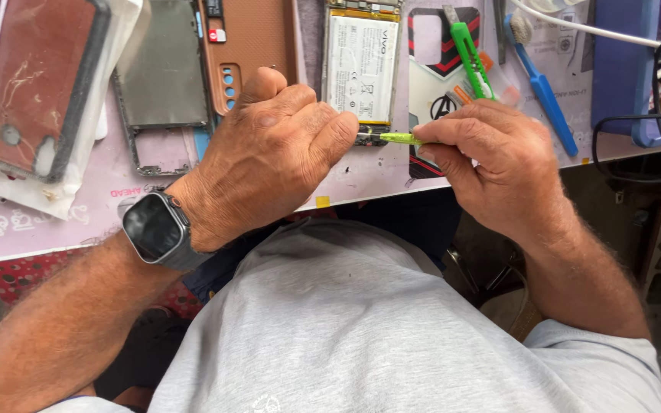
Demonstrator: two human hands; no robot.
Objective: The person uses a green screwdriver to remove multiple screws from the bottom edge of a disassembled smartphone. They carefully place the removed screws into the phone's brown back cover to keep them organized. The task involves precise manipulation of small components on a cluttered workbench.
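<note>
Down at the near edge of the pink table, the right hand pinches a slim yellow-green tool, its tip meeting the left hand, curled into a loose fist. Just beyond them lies an opened phone with its white battery showing, and a green utility knife rests farther right.

I sit at my phone-repair desk: an opened phone with its white battery bared, a bare grey metal phone frame, a brown plastic back cover, a green utility knife and a blue plastic-handled brush lie there.
</note>
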